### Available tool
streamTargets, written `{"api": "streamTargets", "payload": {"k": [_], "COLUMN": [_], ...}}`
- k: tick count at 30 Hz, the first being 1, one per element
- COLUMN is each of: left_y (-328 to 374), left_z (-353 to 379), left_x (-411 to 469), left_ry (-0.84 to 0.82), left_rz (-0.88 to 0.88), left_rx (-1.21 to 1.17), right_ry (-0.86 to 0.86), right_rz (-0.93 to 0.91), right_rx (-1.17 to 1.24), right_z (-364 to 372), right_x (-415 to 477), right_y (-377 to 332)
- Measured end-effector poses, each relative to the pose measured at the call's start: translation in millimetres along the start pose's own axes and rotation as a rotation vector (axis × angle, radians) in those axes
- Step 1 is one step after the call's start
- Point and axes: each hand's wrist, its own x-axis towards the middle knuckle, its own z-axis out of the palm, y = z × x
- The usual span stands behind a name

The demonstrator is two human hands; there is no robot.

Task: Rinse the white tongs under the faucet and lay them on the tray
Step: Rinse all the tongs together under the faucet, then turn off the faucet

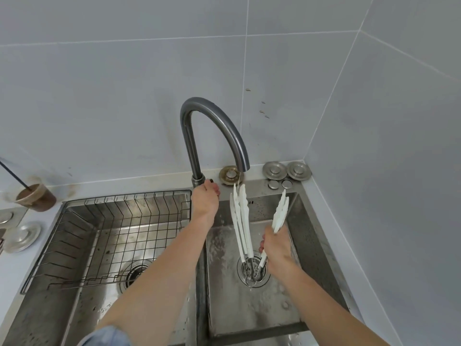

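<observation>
- White plastic tongs [240, 221] stand nearly upright in the right basin of the steel sink [321, 248], tips up under the faucet [212, 126] spout, metal hinge ends down over the drain [253, 270].
- More than one pair seems to be in the bunch: one group of blades rises at the centre, another leans right toward the far corner of the basin.
- Right hand [277, 248]: grip clenched around the lower handles of the tongs, low in the basin, just right of the drain. The blades fan up and away from the fist.
- Left hand [205, 203]: reaches to the faucet base at the far edge of the sink, fingers on what looks like the lever; the lever itself is hidden, so whether that grip is clenched cannot be told.
- Thin stream falls from the spout onto the central tips; basin floor is wet.
- Step in hand, as judged: rinsing, with the tap being adjusted or shut off.
- Next move likely calls for closing the water, shaking off drips and carrying the bunch left without letting wet handles slip.
- No plain tray in view; the wire rack [119, 231] in the left basin is the only likely landing spot.
- Worktop at far left carries a brown drink cup [36, 198] with a straw; keep clear of it.
</observation>
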Motion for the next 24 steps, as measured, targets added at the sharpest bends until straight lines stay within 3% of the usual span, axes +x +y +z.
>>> {"api": "streamTargets", "payload": {"k": [3,5,8,11,16,20,24], "left_y": [2.6,-0.5,-19.0,-46.4,-62.7,-62.8,-59.5], "left_z": [-0.2,-4.6,-13.3,-11.5,4.2,6.3,-1.0], "left_x": [-6.3,-17.3,-51.7,-92.6,-134.1,-150.3,-152.3], "left_ry": [-0.026,-0.067,-0.292,-0.469,-0.283,-0.197,-0.243], "left_rz": [-0.030,-0.006,-0.019,-0.172,-0.214,-0.173,-0.219], "left_rx": [-0.011,0.121,0.289,0.185,-0.006,0.067,0.256], "right_ry": [-0.015,-0.021,-0.031,-0.090,-0.102,-0.109,-0.137], "right_rz": [0.005,0.002,0.008,0.052,0.002,-0.013,0.091], "right_rx": [0.028,0.030,0.036,0.027,-0.096,-0.142,-0.164], "right_z": [-6.1,-8.7,-9.3,-10.3,-13.2,-15.4,-19.6], "right_x": [-3.0,-4.2,-6.0,-11.0,-18.3,-25.0,-32.6], "right_y": [-0.9,-1.2,-2.5,-3.1,5.4,17.2,24.0]}}
